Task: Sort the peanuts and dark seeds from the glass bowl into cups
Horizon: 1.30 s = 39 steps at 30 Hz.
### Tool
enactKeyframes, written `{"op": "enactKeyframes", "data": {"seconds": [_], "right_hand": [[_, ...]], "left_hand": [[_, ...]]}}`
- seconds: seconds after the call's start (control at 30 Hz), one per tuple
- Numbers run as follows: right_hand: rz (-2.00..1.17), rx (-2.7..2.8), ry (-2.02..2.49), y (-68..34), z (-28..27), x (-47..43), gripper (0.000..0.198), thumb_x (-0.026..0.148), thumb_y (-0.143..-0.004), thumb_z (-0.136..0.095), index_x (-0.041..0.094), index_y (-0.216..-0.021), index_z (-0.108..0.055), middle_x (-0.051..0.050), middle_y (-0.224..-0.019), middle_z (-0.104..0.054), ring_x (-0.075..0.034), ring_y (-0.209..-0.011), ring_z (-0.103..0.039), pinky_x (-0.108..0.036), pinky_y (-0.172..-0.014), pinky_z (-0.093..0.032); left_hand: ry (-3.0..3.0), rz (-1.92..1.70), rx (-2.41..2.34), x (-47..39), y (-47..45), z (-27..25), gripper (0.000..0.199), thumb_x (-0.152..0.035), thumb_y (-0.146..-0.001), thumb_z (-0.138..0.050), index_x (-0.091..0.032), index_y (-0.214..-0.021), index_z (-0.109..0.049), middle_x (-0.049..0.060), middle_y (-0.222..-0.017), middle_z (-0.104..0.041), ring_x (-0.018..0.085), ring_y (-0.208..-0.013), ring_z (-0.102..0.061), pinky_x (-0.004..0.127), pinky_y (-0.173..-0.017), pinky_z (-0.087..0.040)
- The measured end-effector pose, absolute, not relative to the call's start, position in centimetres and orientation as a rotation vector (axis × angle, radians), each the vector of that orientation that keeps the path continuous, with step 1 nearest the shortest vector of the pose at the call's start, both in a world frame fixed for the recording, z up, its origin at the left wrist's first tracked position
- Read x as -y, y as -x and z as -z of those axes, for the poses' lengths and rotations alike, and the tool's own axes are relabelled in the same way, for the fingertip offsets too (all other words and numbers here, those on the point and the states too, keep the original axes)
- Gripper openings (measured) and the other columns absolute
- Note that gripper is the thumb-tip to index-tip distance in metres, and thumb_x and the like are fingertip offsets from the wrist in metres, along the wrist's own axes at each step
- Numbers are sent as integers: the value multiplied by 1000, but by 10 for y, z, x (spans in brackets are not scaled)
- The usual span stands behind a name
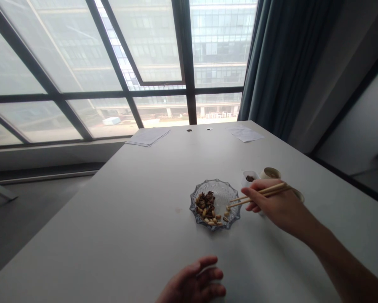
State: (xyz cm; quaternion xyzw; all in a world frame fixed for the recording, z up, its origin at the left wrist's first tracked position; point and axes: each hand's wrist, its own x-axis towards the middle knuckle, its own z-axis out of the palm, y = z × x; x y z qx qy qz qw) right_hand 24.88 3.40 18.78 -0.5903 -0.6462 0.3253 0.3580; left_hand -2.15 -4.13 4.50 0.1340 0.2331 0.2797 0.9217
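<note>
My right hand (264, 195) grips a pair of wooden chopsticks (267, 191), their tips over the right side of a scalloped clear glass bowl (193, 212). A pale nut (228, 208) lies right at the lower tip; whether it is pinched I cannot tell. Pistachios and other nuts (204, 208) fill the bowl's left half, with dark star anise (208, 197) on top. In front of the bowl, my left hand (200, 282) hovers near the table, holding nothing, its fingers apart and slightly curled.
Behind my right hand stand a small white container (245, 182) with dark pieces and a round cup (266, 173). Another round rim (299, 195) is mostly hidden by the hand. Papers (149, 136) lie at the white table's (129, 219) far left, more sheets (246, 134) at far right.
</note>
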Motion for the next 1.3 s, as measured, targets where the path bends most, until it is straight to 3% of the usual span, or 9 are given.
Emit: {"op": "enactKeyframes", "data": {"seconds": [0.43, 0.93, 1.07, 1.17, 1.3], "right_hand": [[-840, 1722, 1507, -240, -179, -37, 30, 44, -91, -64, 21, -72, -66, -3, -65, -74, -21, -63, -73, -27, -58, -55], [-773, 1718, 1503, -243, -178, -39, 39, 51, -92, -61, 22, -67, -64, -3, -65, -73, -21, -65, -75, -27, -55, -56], [-563, 1585, 1559, -272, -204, -32, 39, 58, -89, -63, 22, -77, -71, -6, -69, -75, -24, -64, -75, -29, -51, -55], [-156, 1428, 1651, -307, -215, -36, 39, 58, -88, -63, 22, -76, -72, -7, -68, -75, -25, -64, -75, -32, -57, -57], [-48, 1373, 1681, -342, -209, -53, 38, 57, -90, -61, 22, -78, -69, -9, -69, -74, -29, -66, -75, -37, -59, -56]], "left_hand": [[-275, -578, -474, 42, 21, -45, 33, -31, -86, -60, -21, -115, -72, 2, -107, -78, 21, -102, -69, 32, -94, -39], [-274, -576, -475, 39, 21, -44, 34, -31, -84, -63, -21, -114, -73, 2, -107, -79, 21, -102, -69, 32, -95, -40], [-271, -578, -477, 41, 21, -45, 34, -32, -84, -62, -21, -115, -73, 2, -107, -79, 21, -102, -69, 31, -94, -40], [-278, -575, -474, 42, 20, -46, 33, -31, -85, -61, -22, -114, -73, 1, -106, -79, 20, -101, -69, 31, -94, -39], [-280, -576, -469, 41, 22, -46, 34, -32, -84, -63, -23, -115, -73, 1, -108, -79, 20, -102, -68, 31, -95, -39]]}}
